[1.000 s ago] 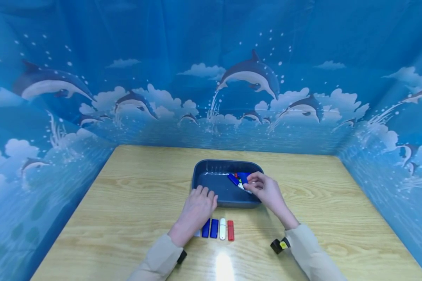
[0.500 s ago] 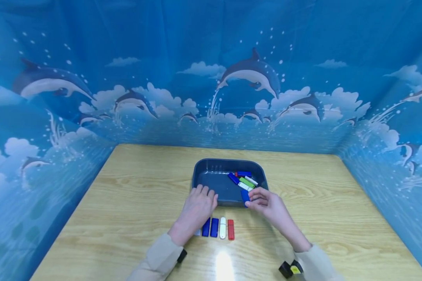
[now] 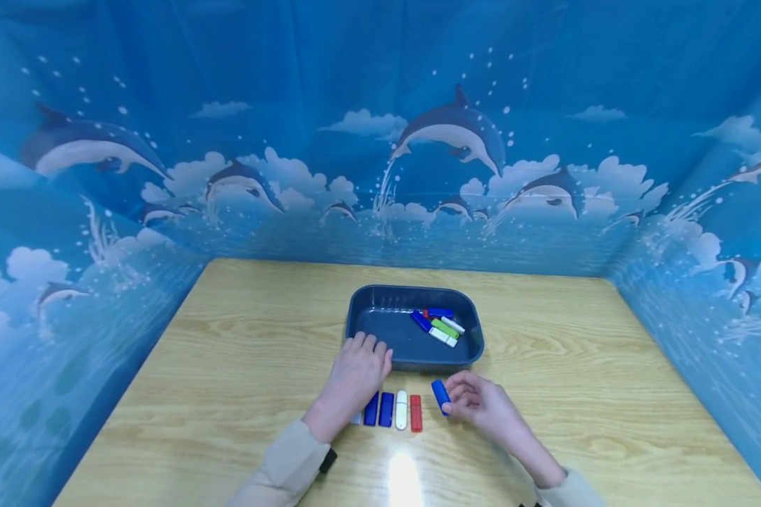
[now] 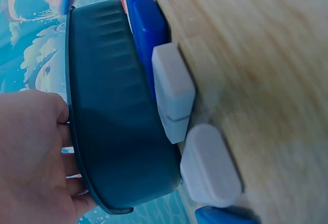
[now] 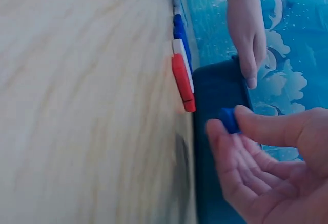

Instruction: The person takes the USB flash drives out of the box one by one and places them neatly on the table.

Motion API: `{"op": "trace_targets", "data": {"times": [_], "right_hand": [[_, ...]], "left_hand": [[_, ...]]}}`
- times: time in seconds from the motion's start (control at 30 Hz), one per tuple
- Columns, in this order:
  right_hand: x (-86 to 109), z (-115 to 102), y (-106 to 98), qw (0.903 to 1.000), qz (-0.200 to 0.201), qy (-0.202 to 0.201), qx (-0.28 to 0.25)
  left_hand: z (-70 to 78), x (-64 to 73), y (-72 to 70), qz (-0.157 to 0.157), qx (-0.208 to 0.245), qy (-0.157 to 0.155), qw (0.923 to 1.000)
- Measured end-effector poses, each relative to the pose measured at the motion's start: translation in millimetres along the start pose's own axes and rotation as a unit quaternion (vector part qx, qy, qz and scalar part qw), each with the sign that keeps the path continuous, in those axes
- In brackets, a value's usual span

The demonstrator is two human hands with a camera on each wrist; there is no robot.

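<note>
My right hand (image 3: 482, 405) pinches a blue USB stick (image 3: 440, 397) between thumb and fingers, above the table in front of the tray's right end. In the right wrist view the blue stick's end (image 5: 230, 120) shows at the fingertips. My left hand (image 3: 358, 370) holds the near rim of the dark blue tray (image 3: 387, 334), its fingers hooked over the edge. Before the tray lies a row of USB sticks: a red one (image 3: 416, 413), a white one (image 3: 401, 410) and a blue one (image 3: 386, 410) among them. The left hand hides the row's left part in the head view.
Inside the tray's right half lie several more sticks, including a green one (image 3: 444, 328), a white one (image 3: 442, 337) and a blue one (image 3: 421, 321). A blue dolphin-print curtain (image 3: 380, 239) surrounds the wooden table (image 3: 260, 317) at the back and sides.
The right hand has drawn the blue USB stick out of the tray, over its near rim and toward me, beside the row's right end. The left hand stays at the rim.
</note>
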State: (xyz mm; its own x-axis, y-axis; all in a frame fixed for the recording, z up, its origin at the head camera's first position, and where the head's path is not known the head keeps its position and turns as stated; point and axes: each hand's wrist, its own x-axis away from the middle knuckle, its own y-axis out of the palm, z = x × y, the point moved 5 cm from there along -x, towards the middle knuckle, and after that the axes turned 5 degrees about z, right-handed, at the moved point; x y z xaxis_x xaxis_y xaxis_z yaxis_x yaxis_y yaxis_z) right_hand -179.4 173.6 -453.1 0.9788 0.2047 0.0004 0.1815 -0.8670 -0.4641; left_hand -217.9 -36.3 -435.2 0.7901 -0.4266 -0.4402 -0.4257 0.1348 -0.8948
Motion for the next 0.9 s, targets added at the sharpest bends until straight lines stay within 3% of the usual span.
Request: {"op": "trace_targets", "data": {"times": [0.2,0.57,0.9], "right_hand": [[4.1,5,10,0.9981,-0.055,-0.026,0.005],[-6.1,5,15,0.9883,-0.023,-0.014,0.150],[-5.2,2,22,0.9774,-0.020,-0.013,0.210]], "left_hand": [[-0.5,0.0,-0.8,-0.011,0.005,-0.004,0.9999],[-0.1,-0.2,-1.5,0.001,0.009,0.002,1.0000],[-0.5,-0.2,-2.2,-0.002,0.009,-0.002,1.0000]]}}
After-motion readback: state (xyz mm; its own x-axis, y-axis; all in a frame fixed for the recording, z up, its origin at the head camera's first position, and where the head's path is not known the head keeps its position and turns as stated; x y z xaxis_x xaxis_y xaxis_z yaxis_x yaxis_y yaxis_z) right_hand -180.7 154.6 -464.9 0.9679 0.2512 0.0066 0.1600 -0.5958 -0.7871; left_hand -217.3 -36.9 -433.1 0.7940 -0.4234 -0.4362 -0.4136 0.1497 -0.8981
